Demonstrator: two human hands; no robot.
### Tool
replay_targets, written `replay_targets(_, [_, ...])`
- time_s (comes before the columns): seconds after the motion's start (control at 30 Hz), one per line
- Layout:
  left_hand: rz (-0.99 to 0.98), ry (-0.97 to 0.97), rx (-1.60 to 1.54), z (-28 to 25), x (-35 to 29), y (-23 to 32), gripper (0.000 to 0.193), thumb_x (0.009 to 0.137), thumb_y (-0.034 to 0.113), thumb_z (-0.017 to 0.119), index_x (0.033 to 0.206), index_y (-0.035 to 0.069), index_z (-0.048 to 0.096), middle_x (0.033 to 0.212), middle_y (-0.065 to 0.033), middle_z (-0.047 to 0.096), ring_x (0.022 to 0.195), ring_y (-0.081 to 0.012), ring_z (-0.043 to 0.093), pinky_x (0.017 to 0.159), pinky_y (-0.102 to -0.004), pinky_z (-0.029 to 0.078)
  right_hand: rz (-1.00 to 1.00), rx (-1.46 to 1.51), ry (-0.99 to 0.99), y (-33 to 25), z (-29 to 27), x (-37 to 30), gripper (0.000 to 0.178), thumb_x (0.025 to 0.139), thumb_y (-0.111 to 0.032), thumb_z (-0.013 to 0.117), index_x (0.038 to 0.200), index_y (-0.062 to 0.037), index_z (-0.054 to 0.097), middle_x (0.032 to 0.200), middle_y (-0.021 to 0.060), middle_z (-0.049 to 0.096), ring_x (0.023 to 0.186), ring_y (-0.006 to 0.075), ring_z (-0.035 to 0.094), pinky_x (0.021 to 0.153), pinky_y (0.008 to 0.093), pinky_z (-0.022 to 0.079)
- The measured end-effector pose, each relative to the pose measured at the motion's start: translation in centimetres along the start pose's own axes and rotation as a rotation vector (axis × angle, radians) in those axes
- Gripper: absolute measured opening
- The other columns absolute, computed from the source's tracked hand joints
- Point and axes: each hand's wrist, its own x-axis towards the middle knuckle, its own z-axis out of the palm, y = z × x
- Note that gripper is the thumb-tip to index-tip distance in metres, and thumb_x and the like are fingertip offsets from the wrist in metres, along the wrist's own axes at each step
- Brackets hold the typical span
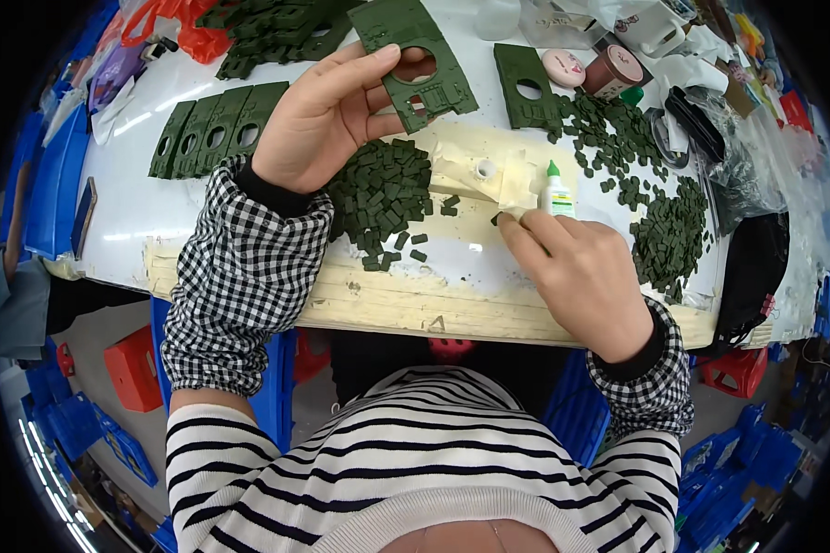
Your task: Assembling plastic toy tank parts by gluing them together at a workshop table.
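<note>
My left hand [327, 115] holds up a dark green plastic model plate [424, 69] with a large round hole, gripped by its left edge between thumb and fingers. Over the table's front half, my right hand [576, 272] pinches a tiny dark green piece [496, 219] between thumb and forefinger. Just beyond those fingertips lies a block covered in pale tape [456, 170], with a small white round cap or ring on it. A small white glue bottle with a green tip [557, 192] stands right behind my right hand. Between my hands spreads a pile of small green rectangular pieces [383, 194].
Several finished-looking green plates [217, 129] lie in a row at left, more are stacked behind [272, 37]. Another plate [526, 88] rests at the back right. Loose green parts [673, 235] heap along the right. Round containers [613, 72] and plastic bags stand behind them.
</note>
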Motion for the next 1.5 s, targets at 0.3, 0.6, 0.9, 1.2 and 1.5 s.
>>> replay_targets(0.3, [-0.162,0.18,-0.059,1.5,-0.1,0.5,0.041,0.103,0.034,0.054,0.13,0.003,0.056,0.091,-0.0012,0.068,0.072,-0.0066,0.062,0.062,-0.0221,0.054,-0.148,-0.33,0.008,-0.7,2.6,0.9,0.005,0.067,-0.007,0.064,0.065,-0.0049,0.06,0.068,0.002,0.05,0.058,0.0114,0.055,0.047,0.0253,0.042])
replay_targets(0.6, [-0.01,-0.033,0.108,0.9,-0.5,0.4,0.034,0.102,0.026,0.056,0.131,0.008,0.056,0.116,-0.002,0.068,0.094,-0.0048,0.064,0.079,-0.0234,0.057,-0.031,0.124,0.265,-0.6,-0.1,1.0,0.013,0.077,-0.004,0.066,0.082,-0.0065,0.055,0.071,0.0036,0.053,0.059,0.0185,0.059,0.051,0.0309,0.049])
replay_targets(0.9, [-0.086,-0.023,0.064,1.9,-0.3,0.8,0.039,0.102,0.025,0.055,0.135,0.005,0.052,0.123,-0.0049,0.065,0.104,-0.0096,0.066,0.083,-0.0259,0.058,0.001,0.59,0.503,2.9,-2.9,4.9,0.013,0.08,0.007,0.07,0.082,0.0005,0.059,0.085,0.0096,0.071,0.068,0.0142,0.07,0.061,0.0244,0.057])
replay_targets(1.2, [-0.105,-0.008,0.004,2.7,-0.8,0.9,0.037,0.102,0.023,0.056,0.132,0.003,0.053,0.122,-0.0079,0.065,0.107,-0.0134,0.066,0.089,-0.0306,0.058,0.43,1.269,0.326,3.0,-1.3,5.0,0.012,0.085,0.0,0.075,0.089,0.0027,0.065,0.087,0.0071,0.07,0.078,0.008,0.068,0.07,0.0199,0.056])
replay_targets(1.5, [-0.111,0.0,0.083,2.9,-0.7,1.1,0.043,0.105,0.023,0.048,0.141,0.0,0.043,0.127,-0.0136,0.061,0.111,-0.0164,0.064,0.088,-0.0313,0.06,0.583,1.55,0.322,4.1,-0.9,4.8,0.019,0.092,-0.005,0.07,0.107,0.0051,0.067,0.092,0.0101,0.072,0.081,0.0128,0.071,0.072,0.0226,0.058])
